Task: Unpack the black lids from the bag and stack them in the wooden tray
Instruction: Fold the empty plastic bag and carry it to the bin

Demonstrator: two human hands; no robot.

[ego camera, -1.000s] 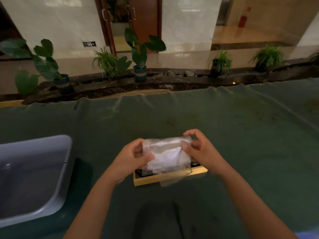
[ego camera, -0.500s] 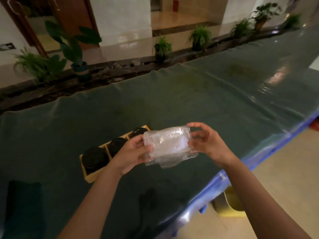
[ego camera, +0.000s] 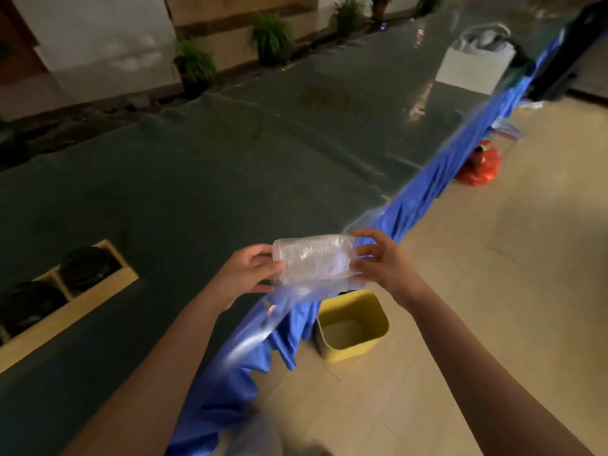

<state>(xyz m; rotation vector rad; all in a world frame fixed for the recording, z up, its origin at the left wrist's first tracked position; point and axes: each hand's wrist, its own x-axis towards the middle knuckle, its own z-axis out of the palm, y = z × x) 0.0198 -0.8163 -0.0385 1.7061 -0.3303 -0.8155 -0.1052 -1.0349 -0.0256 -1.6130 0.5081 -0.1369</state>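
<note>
With lids (ego camera: 86,266) in the tray (ego camera: 98,292), both hands, left (ego camera: 245,276) and right (ego camera: 383,263), pinch the empty-looking bag (ego camera: 314,260); next likely: drop into yellow bin (ego camera: 352,325).

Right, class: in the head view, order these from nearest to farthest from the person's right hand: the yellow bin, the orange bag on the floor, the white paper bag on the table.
From the right hand:
1. Yellow bin, on the floor just below the hands.
2. Orange bag, on the floor farther along the table's edge.
3. White paper bag, on the table's far end.
</note>
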